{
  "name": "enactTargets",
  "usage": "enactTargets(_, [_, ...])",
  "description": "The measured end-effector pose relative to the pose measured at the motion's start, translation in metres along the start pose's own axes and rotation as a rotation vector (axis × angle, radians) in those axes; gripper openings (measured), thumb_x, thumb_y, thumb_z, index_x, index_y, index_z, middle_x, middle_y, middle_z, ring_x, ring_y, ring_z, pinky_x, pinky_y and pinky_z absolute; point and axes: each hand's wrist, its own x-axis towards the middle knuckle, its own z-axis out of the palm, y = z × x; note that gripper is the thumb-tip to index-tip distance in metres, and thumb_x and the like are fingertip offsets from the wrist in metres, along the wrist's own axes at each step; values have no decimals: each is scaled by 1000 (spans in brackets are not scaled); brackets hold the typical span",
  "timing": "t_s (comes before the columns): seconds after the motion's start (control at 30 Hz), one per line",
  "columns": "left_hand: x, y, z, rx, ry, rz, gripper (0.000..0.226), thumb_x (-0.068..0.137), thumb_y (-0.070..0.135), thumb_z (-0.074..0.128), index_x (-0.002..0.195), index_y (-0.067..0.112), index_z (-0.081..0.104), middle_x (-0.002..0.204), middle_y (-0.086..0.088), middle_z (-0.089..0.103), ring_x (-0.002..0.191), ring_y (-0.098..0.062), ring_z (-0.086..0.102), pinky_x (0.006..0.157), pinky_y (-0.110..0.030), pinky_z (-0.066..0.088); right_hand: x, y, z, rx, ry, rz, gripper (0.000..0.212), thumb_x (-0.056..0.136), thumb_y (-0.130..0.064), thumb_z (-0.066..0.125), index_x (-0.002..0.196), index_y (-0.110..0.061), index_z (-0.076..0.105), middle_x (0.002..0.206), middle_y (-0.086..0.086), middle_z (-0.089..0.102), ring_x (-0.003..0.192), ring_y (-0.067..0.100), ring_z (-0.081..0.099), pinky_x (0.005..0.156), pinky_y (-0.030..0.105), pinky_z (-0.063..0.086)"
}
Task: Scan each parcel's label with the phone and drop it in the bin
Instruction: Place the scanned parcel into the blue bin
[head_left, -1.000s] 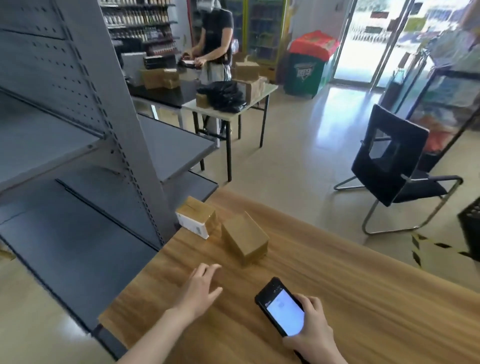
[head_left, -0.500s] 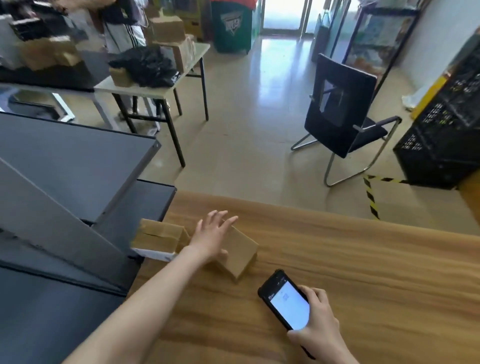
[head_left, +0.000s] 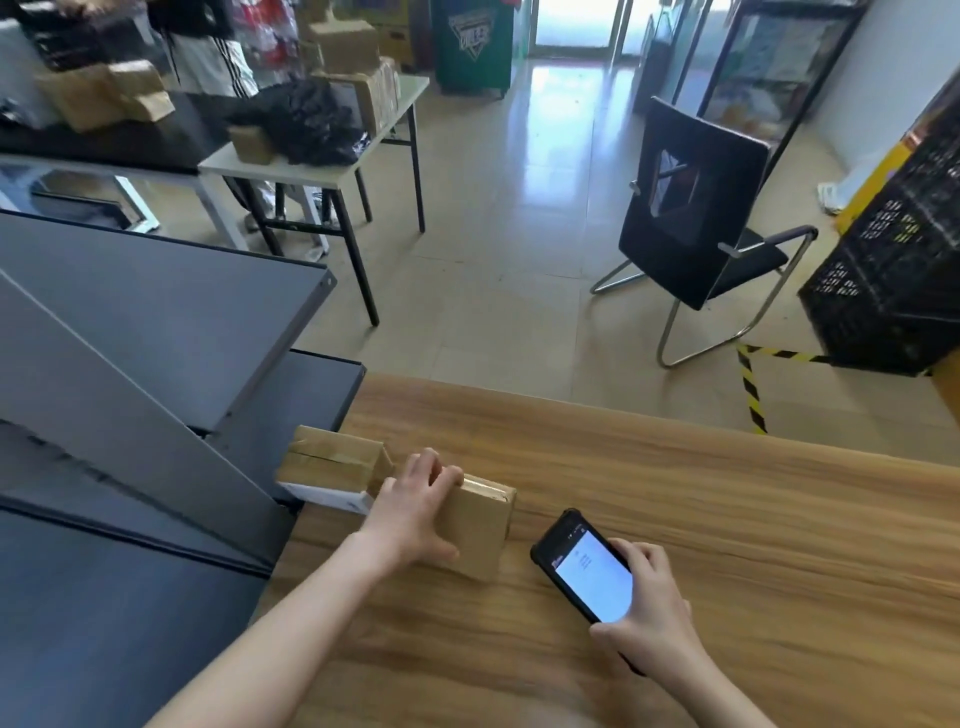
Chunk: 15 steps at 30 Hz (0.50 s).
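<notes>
Two parcels on the tabletop (head_left: 675, 493), head view only. Near parcel (head_left: 480, 530) under the left hand (head_left: 415, 506), twd the tabletop's left side. Far parcel (head_left: 332, 462) just beside it at the left edge, by the grey shelf (head_left: 156, 312), w/ a white strip along its lower front, maybe the label. No parcel seen in a bin. Black crate (head_left: 893, 249) on the floor at far right, prob. the bin, contents not visible. Judged early in the cycle: grab under way, scan and drop yet to come for both. Label of near parcel not in sight, so prob. needs turning first.

Left hand: arm stretched fwd over the tabletop, palm down on top of near parcel, fingers curled over its far top edge, thumb along the near side. Gripping it; lifted or not, can't tell. Right hand (head_left: 649, 623): low at right, fingers wrapped round the phone (head_left: 582, 564), screen lit and facing up, top end angled twd near parcel, close beside it but apart.
</notes>
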Motion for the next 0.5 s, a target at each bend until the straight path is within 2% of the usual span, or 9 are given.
enactTargets(0.13, [-46, 13, 35, -54, 159, -61, 77, 74, 49, 76, 134, 31, 31, 154, 2, 11, 144, -19, 15, 109, -49, 39, -6, 8, -2, 1, -5, -23, 95, 49, -29, 79, 135, -35, 39, 118, -16, 30, 100, 3, 40, 82, 32, 33])
enactTargets(0.27, [-75, 20, 57, -22, 164, -59, 69, 78, 56, 69, 127, 31, 28, 157, 4, 1, 148, -18, 4, 89, -33, 57, -12, 14, -4, -3, -35, -36, 94, 48, -29, 77, 134, -35, 40, 117, -18, 30, 100, 2, 41, 84, 31, 32])
enactTargets(0.37, [-76, 15, 49, -37, 168, -44, 70, 76, 56, 69, 129, 32, 31, 155, 7, 12, 146, -16, 13, 87, -31, 56, -17, 15, -5, -3, -47, -43, 95, 48, -28, 77, 135, -35, 40, 117, -18, 30, 102, 2, 42, 85, 31, 32])
enactTargets(0.5, [-63, 8, 31, -53, 161, -25, 85, 71, 36, 77, 141, 32, 30, 141, 7, 30, 133, -14, 31, 96, -32, 51, -22, 14, -8, -14, -55, -56, 94, 50, -28, 79, 135, -36, 39, 119, -18, 30, 103, 2, 41, 86, 32, 34])
